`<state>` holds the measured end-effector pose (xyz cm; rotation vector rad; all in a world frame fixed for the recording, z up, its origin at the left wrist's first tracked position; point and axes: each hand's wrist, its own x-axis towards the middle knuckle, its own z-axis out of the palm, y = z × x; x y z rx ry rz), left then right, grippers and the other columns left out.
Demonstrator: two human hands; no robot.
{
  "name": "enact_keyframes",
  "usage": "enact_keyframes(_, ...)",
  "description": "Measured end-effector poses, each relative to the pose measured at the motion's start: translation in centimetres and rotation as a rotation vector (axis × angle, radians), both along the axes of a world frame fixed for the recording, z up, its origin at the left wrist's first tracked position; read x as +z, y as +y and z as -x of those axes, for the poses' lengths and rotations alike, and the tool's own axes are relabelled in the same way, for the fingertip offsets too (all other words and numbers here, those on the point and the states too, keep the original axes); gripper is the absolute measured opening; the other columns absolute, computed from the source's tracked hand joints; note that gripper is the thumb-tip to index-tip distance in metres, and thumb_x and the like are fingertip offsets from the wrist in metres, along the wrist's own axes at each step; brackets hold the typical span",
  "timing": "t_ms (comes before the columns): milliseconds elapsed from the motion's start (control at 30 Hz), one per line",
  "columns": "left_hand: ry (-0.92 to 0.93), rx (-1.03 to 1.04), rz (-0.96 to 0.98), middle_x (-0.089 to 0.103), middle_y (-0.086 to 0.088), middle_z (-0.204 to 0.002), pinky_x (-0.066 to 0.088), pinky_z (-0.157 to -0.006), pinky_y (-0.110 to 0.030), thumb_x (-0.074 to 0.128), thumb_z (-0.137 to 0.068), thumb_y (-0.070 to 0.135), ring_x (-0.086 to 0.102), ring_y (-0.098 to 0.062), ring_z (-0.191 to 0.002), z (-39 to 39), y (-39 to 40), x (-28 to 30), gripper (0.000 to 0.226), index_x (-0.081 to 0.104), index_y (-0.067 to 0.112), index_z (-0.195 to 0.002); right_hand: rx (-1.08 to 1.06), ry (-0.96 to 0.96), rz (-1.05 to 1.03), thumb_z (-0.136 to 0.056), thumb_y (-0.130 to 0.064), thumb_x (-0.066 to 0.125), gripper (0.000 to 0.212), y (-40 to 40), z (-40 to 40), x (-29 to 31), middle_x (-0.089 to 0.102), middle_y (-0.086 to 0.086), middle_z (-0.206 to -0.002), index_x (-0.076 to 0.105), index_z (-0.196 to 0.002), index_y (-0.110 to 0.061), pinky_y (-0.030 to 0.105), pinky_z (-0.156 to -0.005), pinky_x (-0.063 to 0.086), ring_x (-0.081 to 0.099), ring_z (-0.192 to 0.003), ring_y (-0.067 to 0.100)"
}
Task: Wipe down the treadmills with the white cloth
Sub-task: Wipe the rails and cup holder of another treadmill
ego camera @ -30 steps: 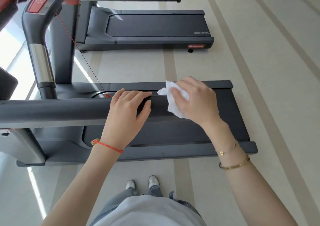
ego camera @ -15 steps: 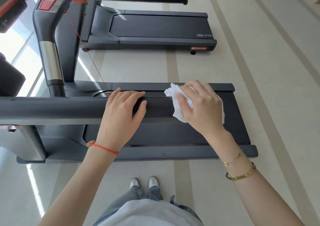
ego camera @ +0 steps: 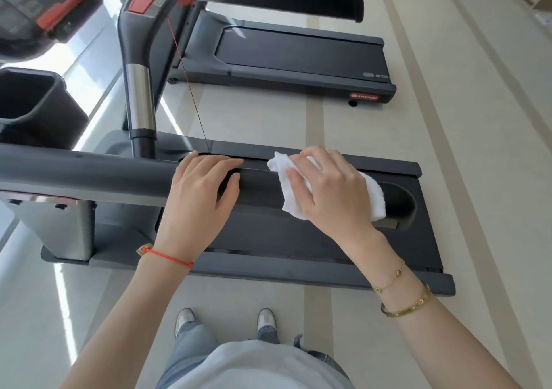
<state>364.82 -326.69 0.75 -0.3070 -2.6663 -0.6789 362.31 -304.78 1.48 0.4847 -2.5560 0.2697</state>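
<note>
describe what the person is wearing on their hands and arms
Both forearms are bare, with no sleeves or gloves in view. The left hand has a red cord bracelet at the wrist. The right hand has a thin gold chain and a gold bangle.

On the far treadmill (ego camera: pixel 298 57), a small red badge (ego camera: pixel 364 96) at the rear corner of the frame reads "STAR TRAC" in pale letters. Just above it, at the back end of the deck, a grey oval emblem is followed by letters that begin "STA" (ego camera: pixel 377 75); the rest is cut off by the frame edge. The red panel on the near handlebar carries a mark too blurred to read.
</note>
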Motion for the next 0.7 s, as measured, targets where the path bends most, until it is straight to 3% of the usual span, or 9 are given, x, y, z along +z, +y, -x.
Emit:
enact_keyframes(100, 0.016, -0.011, -0.007, 0.070, 0.001, -0.111, 0.029, -0.117, -0.037, 0.050, -0.099, 0.020, 0.063, -0.021, -0.108, 0.1, -1.7, 0.1, 0.026, 0.069, 0.012, -0.115, -0.014, -0.002, -0.008, -0.101, -0.037, 0.043, 0.027, -1.3, 0.1, 0.0, 0.063, -0.006, -0.099, 0.067, -0.102, -0.024, 0.029, -0.062, 0.038, 0.057, -0.082, 0.021)
enact_keyframes(467, 0.027, -0.099, 0.025, 0.071, 0.003, -0.105, 0.032, -0.115, -0.044, 0.051, -0.097, 0.020, 0.064, -0.018, -0.101, 1.1, -10.0, 0.6, 0.024, 0.070, 0.014, -0.111, -0.033, -0.014, 0.036, -0.101, -0.038, 0.042, 0.030, -10.8, 0.6, -0.1, 0.065, -0.006, -0.098, 0.069, -0.100, -0.025, 0.031, -0.061, 0.044, 0.059, -0.083, 0.021)
enact_keyframes(700, 0.032, -0.164, 0.023, 0.068, 0.002, -0.115, 0.029, -0.117, -0.039, 0.051, -0.098, 0.022, 0.061, -0.020, -0.110, 1.6, -17.3, 1.3, 0.026, 0.069, 0.014, -0.115, -0.060, 0.002, 0.043, -0.101, -0.038, 0.041, 0.031, -18.4, 0.7, -0.3, 0.065, -0.006, -0.101, 0.069, -0.100, -0.025, 0.028, -0.063, 0.041, 0.059, -0.086, 0.020)
